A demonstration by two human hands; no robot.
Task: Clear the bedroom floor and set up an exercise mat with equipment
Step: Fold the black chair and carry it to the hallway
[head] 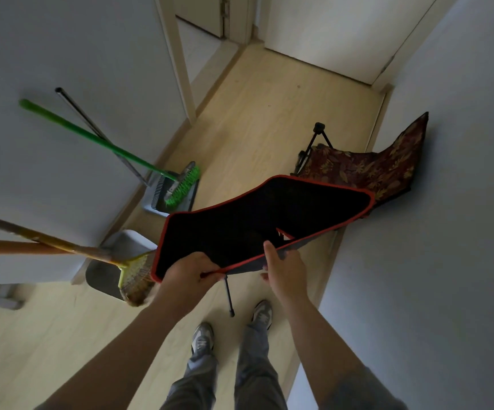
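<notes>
A black mat with a red border (257, 217) hangs in the air in front of me, stretched out over the hallway floor. My left hand (188, 275) grips its near edge, fingers curled round the red trim. My right hand (282, 269) holds the same edge further right, thumb on top and fingers underneath. The mat's far end reaches toward a dark red leaf-patterned cloth (367, 167) that leans against the right wall. The mat hides part of a black tripod (317, 143); one tripod leg (229, 297) shows below my hands.
A green broom (106, 145) and grey dustpan (169, 196) lean on the left wall. A straw broom (134, 273) with a wooden handle stands by another dustpan (112, 261). My feet (231, 327) stand on light wood flooring (263, 108). Doorways lie ahead.
</notes>
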